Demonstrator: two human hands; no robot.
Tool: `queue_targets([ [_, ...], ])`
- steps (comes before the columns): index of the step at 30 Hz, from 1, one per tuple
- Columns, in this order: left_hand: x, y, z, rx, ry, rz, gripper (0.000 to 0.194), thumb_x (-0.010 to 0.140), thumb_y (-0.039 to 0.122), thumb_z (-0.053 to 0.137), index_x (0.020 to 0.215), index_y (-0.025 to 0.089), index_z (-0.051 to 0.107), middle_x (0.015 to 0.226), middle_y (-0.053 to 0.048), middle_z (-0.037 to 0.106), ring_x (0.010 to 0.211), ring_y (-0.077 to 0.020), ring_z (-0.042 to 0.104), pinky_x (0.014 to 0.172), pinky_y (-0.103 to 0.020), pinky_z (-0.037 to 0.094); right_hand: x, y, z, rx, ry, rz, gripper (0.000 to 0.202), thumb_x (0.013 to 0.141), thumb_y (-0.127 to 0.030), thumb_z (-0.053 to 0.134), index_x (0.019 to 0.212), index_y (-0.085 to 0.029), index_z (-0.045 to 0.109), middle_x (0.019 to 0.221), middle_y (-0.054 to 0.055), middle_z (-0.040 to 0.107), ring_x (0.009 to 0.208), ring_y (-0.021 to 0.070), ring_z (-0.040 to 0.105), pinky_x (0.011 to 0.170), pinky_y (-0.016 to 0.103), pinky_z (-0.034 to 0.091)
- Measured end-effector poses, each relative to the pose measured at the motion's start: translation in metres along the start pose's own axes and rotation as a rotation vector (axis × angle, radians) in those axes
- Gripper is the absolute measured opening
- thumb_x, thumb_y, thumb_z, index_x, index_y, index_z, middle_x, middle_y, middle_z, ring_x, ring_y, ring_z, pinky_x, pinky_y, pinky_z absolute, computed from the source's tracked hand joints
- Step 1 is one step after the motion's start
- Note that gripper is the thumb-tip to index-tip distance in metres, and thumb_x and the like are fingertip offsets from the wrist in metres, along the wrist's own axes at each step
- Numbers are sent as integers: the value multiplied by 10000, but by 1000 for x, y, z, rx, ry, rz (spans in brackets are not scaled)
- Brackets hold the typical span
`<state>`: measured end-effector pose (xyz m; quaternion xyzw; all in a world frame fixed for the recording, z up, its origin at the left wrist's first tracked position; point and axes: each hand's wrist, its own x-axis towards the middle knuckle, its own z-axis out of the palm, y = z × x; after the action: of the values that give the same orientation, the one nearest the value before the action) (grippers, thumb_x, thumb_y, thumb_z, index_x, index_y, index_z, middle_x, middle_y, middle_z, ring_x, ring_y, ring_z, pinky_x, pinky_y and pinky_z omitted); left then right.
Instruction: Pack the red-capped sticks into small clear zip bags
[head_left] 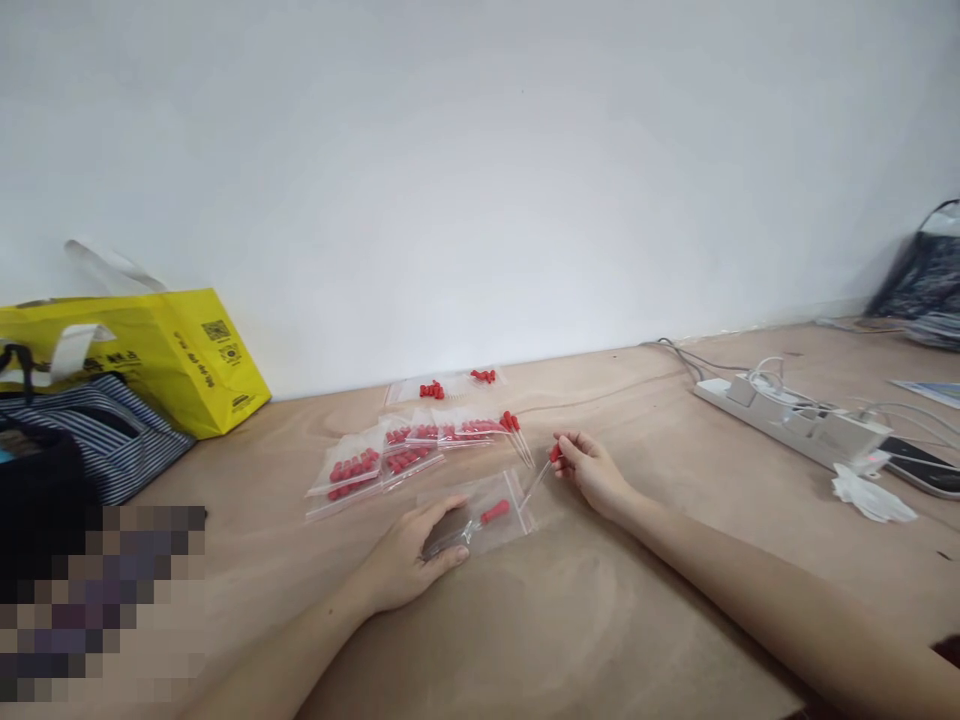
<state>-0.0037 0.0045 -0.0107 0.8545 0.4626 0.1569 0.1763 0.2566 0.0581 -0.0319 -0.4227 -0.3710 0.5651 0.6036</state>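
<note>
While left hand (409,565) lies flat, pinning clear bag (487,515) on table (600,620), we log right hand (592,470) pinching red-capped dropper (546,470), apparently at bag mouth; filled bags (390,455) beyond.

The bench (600,620) is a bare wooden board against a white wall. On it lie small clear bags with red-capped droppers (390,455) in the middle, one open clear bag (487,515) nearer — a yellow bag (180,355) and a striped bag (112,430) at the left. At the right lie a white power strip (787,420) with cables, a phone (926,465) and a crumpled white tissue (870,495).
</note>
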Motion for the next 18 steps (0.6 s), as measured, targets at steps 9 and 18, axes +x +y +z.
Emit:
queue_targets([
  [9, 2, 2, 1, 2, 34, 12, 462, 787, 363, 512, 1219, 248, 395, 1240, -36, 478, 1101, -240, 453, 911, -375, 375, -17, 6, 6, -189, -310, 80, 304, 548, -343, 705, 723, -145, 555, 614, -19, 571, 529, 72, 509, 541, 225, 421],
  [18, 1, 3, 1, 13, 28, 0, 470, 781, 369, 516, 1219, 244, 399, 1241, -38, 479, 1105, -236, 451, 921, -370, 369, -16, 12, 13, -395, -503, -7, 319, 515, -164, 695, 792, -149, 539, 686, -14, 595, 588, 82, 536, 603, 235, 430],
])
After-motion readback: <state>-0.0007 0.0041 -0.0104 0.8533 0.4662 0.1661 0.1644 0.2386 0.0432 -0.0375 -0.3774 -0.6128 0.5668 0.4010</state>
